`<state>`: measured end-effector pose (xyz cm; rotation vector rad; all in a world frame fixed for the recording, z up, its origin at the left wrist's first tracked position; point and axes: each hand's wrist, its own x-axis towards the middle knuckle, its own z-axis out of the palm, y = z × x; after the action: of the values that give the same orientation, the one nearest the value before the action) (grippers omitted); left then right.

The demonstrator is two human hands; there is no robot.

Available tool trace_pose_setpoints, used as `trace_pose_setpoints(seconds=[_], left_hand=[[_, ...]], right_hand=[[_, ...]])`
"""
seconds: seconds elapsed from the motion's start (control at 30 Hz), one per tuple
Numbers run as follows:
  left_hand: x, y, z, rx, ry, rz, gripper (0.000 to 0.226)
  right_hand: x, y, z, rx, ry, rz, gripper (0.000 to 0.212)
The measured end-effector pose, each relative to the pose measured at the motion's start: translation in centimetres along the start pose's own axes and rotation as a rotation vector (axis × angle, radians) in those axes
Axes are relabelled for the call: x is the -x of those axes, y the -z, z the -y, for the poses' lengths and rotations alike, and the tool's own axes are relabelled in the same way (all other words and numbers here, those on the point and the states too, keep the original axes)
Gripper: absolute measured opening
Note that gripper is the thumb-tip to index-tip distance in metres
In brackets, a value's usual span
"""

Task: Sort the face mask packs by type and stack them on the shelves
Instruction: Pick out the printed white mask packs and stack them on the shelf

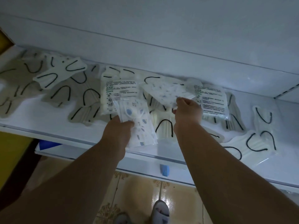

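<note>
My left hand (118, 130) grips a clear pack of white masks with a blue cartoon print (137, 120), held just above the front of the white shelf (80, 135). My right hand (188, 110) pinches a second printed mask pack (163, 92), lifted over the middle of the shelf. Under and around them lie several packs of cream masks with black ear loops (163, 125). Two packs with printed text labels lie face up, one behind my left hand (120, 89) and one to the right of my right hand (210, 97).
More cream and grey mask packs are scattered at the shelf's left (59, 73) and right (258, 143). A lower shelf edge carries a blue tag (164, 169). Yellow panels stand at left (11, 151). Tiled floor and my slippered foot (160, 210) are below.
</note>
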<state>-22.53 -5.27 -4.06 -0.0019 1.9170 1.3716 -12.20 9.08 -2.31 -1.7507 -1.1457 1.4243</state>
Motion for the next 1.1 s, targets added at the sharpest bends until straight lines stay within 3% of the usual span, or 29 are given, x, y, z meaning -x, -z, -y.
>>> trace_pose_setpoints(seconds=[0.13,0.27,0.33,0.4,0.57,0.7,0.8,0.9,1.03,1.1], left_hand=[[0.9,-0.8,-0.3,0.094,0.111,0.055,0.016],[1.9,-1.0,-0.7,0.141,0.152,0.108,0.029],[2.0,-0.5,-0.4,0.151,0.096,0.104,0.012],[2.1,0.6,0.0,0.140,0.066,0.107,0.008],[1.8,4.3,0.5,0.128,0.066,0.188,0.008],[2.5,7.0,0.5,0.054,0.031,0.245,0.014],[3.2,9.2,0.4,-0.038,0.039,0.292,0.036],[3.5,11.1,0.9,-0.129,0.013,0.372,0.046],[4.4,12.8,2.2,-0.163,0.002,0.401,0.025],[5.7,13.2,3.0,-0.167,-0.018,0.427,0.027]], right_hand=[[2.9,1.9,-1.4,-0.294,-0.150,0.074,0.012],[6.1,2.4,-4.0,-0.146,-0.127,0.262,0.043],[7.2,2.7,-5.0,-0.124,-0.137,0.379,0.056],[7.7,2.8,-5.4,-0.117,-0.159,0.422,0.060],[8.4,2.8,-5.6,-0.057,-0.169,0.474,0.048],[11.2,2.9,-6.6,0.056,-0.189,0.555,0.026],[13.4,2.7,-7.4,0.140,-0.172,0.626,0.015],[14.5,2.4,-7.9,0.118,-0.103,0.559,0.011],[16.1,2.6,-8.8,-0.006,-0.163,0.515,0.011],[17.2,3.2,-9.5,0.012,-0.179,0.568,0.015]])
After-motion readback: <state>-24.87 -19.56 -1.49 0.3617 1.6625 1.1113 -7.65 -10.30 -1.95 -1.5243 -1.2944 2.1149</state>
